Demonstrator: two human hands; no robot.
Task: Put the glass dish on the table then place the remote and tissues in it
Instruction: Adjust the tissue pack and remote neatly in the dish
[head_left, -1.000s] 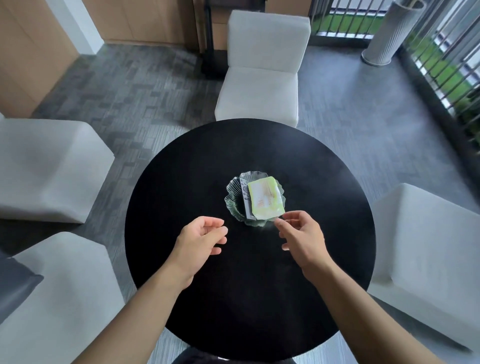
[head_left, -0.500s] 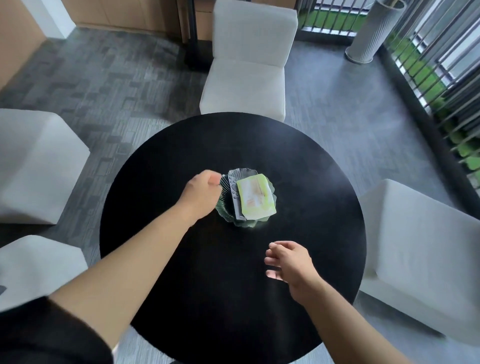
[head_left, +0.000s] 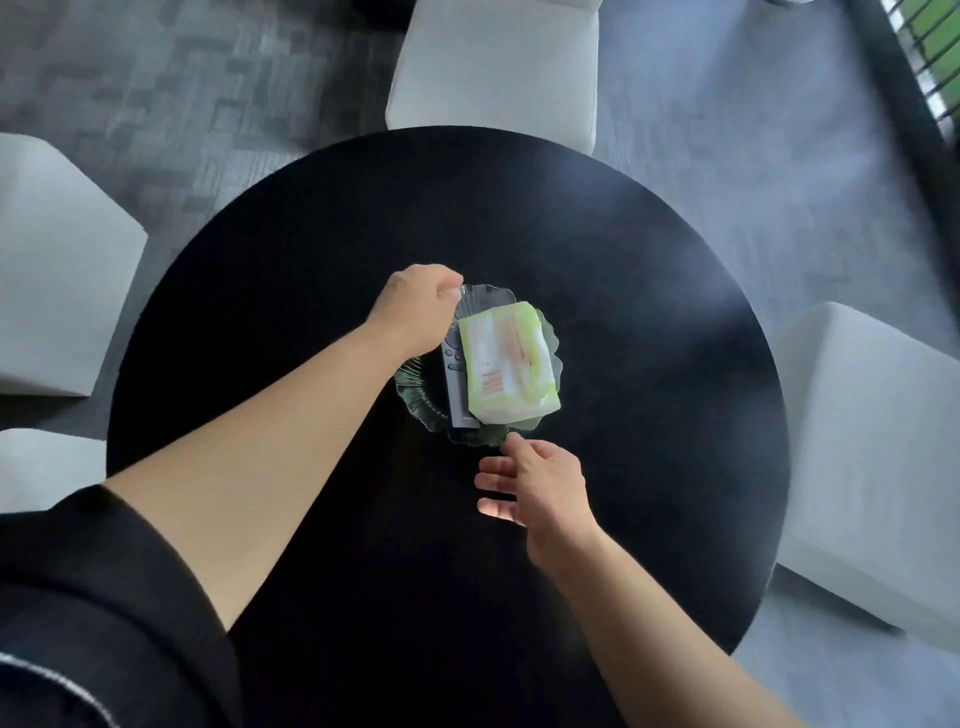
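Observation:
A ribbed clear glass dish (head_left: 417, 397) sits near the middle of the round black table (head_left: 649, 291). A green-and-white tissue pack (head_left: 506, 364) lies in the dish. Beside it on the left lies a grey remote (head_left: 456, 387), partly under the pack. My left hand (head_left: 415, 312) reaches over the dish's far-left rim, its fingers curled down onto the glass edge. My right hand (head_left: 540, 483) hovers just in front of the dish with fingers spread; one fingertip is at the near rim and nothing is in the hand.
White upholstered seats ring the table: one at the far side (head_left: 493, 78), one on the right (head_left: 872, 457), and two on the left (head_left: 52, 270). Grey carpet covers the floor. A dark railing (head_left: 930, 88) runs along the upper right.
The view has moved closer over the table. My left hand slid along the dish to its far-left rim. My right hand moved forward to the dish's near edge and spread its fingers.

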